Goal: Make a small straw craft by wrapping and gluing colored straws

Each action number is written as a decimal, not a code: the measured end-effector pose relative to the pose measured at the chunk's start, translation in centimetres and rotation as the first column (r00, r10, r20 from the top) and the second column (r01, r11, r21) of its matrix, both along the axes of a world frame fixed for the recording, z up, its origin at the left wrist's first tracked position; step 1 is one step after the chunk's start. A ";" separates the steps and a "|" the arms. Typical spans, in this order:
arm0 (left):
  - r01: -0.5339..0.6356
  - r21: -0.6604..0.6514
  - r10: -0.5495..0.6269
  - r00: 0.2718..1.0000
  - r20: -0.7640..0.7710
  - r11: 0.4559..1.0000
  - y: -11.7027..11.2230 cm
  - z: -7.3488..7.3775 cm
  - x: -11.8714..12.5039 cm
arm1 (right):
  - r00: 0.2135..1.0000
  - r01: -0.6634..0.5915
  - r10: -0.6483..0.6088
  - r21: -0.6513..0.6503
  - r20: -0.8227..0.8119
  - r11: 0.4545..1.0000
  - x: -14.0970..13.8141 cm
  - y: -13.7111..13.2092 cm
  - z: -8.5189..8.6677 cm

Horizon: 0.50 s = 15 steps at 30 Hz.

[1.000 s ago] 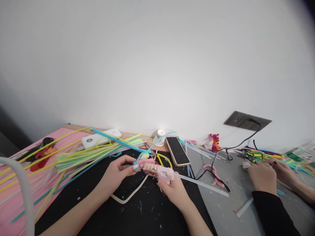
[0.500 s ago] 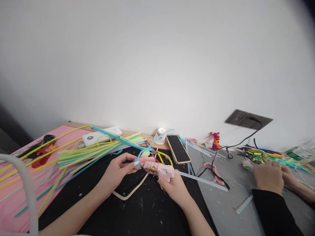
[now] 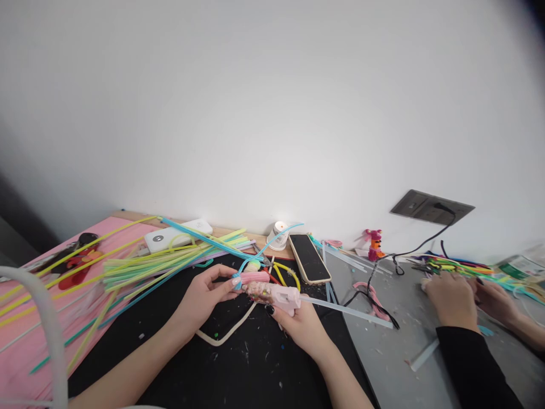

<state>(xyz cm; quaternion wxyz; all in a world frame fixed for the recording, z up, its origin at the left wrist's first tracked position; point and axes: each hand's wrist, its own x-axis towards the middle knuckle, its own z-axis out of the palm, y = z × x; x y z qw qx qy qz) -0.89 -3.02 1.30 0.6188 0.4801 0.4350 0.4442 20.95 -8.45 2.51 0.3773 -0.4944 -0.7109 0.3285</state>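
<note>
Reference point: phone (image 3: 310,258), lying face up on the edge of the black mat (image 3: 255,375). Left hand (image 3: 213,287), left of the phone: thumb and forefinger pinch the blue-wrapped end of a pink piece (image 3: 256,277); same hold as half a second ago. Right hand (image 3: 300,326), on the near side of the phone: wrapped around the glue gun (image 3: 285,298), its dark-nailed thumb along the body. Gun nozzle points left, away from the phone, toward the blue-wrapped end; contact there cannot be told. Glue stick (image 3: 349,312) juts from the rear of the gun to the near right of the phone. Gun and pink piece practically unchanged in position; the whole view has shifted only slightly. Blue stem (image 3: 266,248) rises from the pinch, crossing in front of the cup (image 3: 277,238), just left of the phone. Stem bundle (image 3: 157,267): farther left of the phone, unmoved. Figurine (image 3: 375,245): right of the phone, upright on the counter (image 3: 374,363), same spot. Clearest change: the co-worker (image 3: 453,298), well right of the phone, has reached leftward; a white roll (image 3: 424,284), plain to see half a second ago, is now mostly covered.
</note>
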 end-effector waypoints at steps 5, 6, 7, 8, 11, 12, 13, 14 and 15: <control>0.011 -0.001 -0.011 1.000 -0.001 1.000 0.2 0.0 0.1 | 1.000 -0.008 0.007 -0.040 -0.016 0.999 0.0 0.0 0.0; 0.010 -0.001 -0.010 1.000 -0.003 1.000 0.2 0.0 0.1 | 1.000 -0.008 0.007 -0.043 -0.015 0.999 0.0 0.1 0.1; 0.007 -0.001 -0.007 1.000 -0.005 1.000 0.2 0.0 0.1 | 1.000 -0.009 0.009 -0.042 -0.011 0.999 0.0 0.1 0.1; 0.005 -0.002 -0.005 1.000 -0.005 1.000 0.2 0.0 0.1 | 1.000 -0.010 0.010 -0.041 -0.006 0.999 0.0 0.1 0.1; 0.008 -0.008 -0.008 1.000 -0.006 1.000 0.2 -0.1 0.1 | 1.000 -0.007 0.007 -0.039 0.003 0.999 0.0 0.1 0.1; 0.010 -0.008 -0.010 1.000 -0.006 1.000 0.1 -0.1 0.1 | 1.000 -0.004 0.004 -0.044 0.007 0.999 0.0 0.1 0.1; 0.012 -0.008 -0.012 1.000 -0.008 1.000 0.1 0.0 0.1 | 1.000 -0.001 0.001 -0.050 0.010 0.999 0.0 0.1 0.1; 0.013 -0.008 -0.013 1.000 -0.011 1.000 0.1 0.0 0.1 | 1.000 0.000 0.001 -0.054 0.011 0.999 0.0 0.1 0.1; 0.011 -0.008 -0.011 1.000 -0.014 1.000 0.1 0.0 0.0 | 1.000 0.000 0.000 -0.052 0.011 0.999 0.0 0.1 0.1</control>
